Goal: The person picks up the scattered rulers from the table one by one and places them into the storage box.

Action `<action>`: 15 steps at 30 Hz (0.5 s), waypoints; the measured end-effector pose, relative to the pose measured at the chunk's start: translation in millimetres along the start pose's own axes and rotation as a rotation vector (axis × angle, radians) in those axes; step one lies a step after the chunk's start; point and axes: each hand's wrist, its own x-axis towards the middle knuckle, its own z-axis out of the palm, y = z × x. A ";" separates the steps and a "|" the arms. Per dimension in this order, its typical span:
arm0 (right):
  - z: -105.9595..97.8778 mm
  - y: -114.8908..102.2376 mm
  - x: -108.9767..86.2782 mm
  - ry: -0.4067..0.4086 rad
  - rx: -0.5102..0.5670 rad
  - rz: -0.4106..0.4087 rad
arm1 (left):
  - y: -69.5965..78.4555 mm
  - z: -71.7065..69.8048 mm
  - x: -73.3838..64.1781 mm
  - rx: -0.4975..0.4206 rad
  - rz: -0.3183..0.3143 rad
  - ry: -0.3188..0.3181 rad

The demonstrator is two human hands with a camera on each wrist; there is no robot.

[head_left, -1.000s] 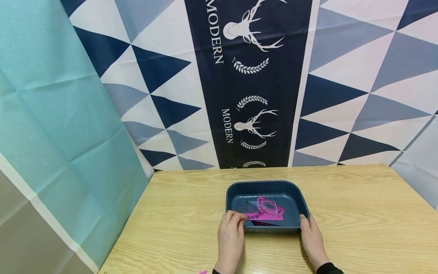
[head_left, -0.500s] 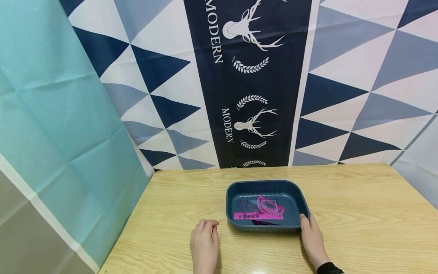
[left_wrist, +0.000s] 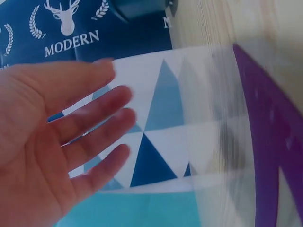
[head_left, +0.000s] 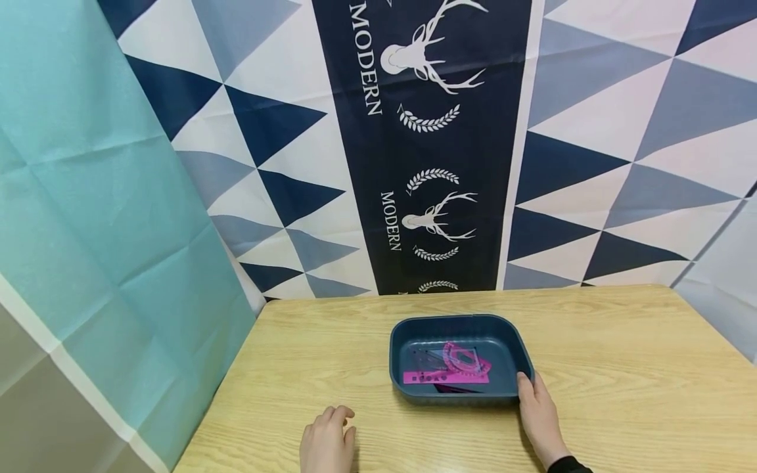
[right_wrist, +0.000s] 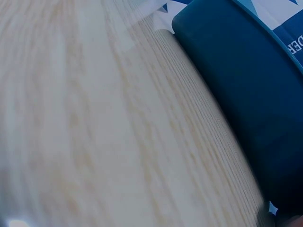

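Observation:
A dark blue plastic box [head_left: 455,399] stands on the table, holding a pink ruler [head_left: 421,378], a pink protractor [head_left: 481,365] and a dark purple piece [head_left: 448,388]. My right hand [head_left: 539,417] grips the box's right front corner, thumb over the rim. In the right wrist view that hand is almost wholly out of frame, and the box's outer wall [right_wrist: 236,85] fills the right side. To the left of the box, my left hand [head_left: 328,441] holds nothing, its fingers loosely bent and spread. Near it in the left wrist view lies a purple set square [left_wrist: 265,118].
The pale wooden table [head_left: 296,355] ends at the back against a patterned cloth [head_left: 440,144] with deer heads and triangles. A turquoise cloth [head_left: 118,197] hangs along the left side. Inside the box there is also a clear bluish set square [head_left: 436,355].
My left hand has let go of the pink ruler, which now lies flat in the box, and has moved left and towards the front edge. The right hand keeps its grip on the box.

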 end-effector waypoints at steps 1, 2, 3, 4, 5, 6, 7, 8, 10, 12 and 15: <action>0.0 0.2 0.2 -0.003 -0.001 0.002 | -2.1 -1.0 -1.2 -0.003 0.011 -0.027; 0.0 0.3 0.4 -0.003 -0.002 0.003 | -4.1 -1.5 -2.2 -0.007 0.021 -0.052; 0.0 0.3 0.6 -0.003 -0.003 0.004 | -5.9 -2.2 -2.8 -0.010 0.031 -0.079; 0.0 0.3 0.8 -0.003 -0.002 0.004 | -7.6 -2.6 -3.2 -0.013 0.036 -0.108; 0.0 0.3 1.0 -0.005 -0.001 0.007 | -9.2 -2.6 -3.5 -0.016 0.034 -0.138; 0.0 0.2 1.2 -0.006 0.000 0.008 | -10.7 -2.5 -3.7 -0.018 0.038 -0.167; 0.0 0.1 1.4 -0.008 0.002 0.008 | -12.1 -2.2 -4.1 -0.025 0.041 -0.193; 0.1 -0.1 1.6 -0.008 0.004 0.008 | -13.6 -1.6 -4.5 -0.033 0.046 -0.221; 0.2 -0.6 1.7 -0.007 0.009 0.007 | -16.7 0.2 -5.9 -0.056 0.048 -0.282; 0.6 -0.9 1.7 -0.003 0.016 0.000 | -19.9 2.1 -8.2 -0.076 0.049 -0.336; 1.4 -1.0 1.5 0.000 0.025 -0.012 | -25.1 4.9 -12.7 -0.093 0.037 -0.397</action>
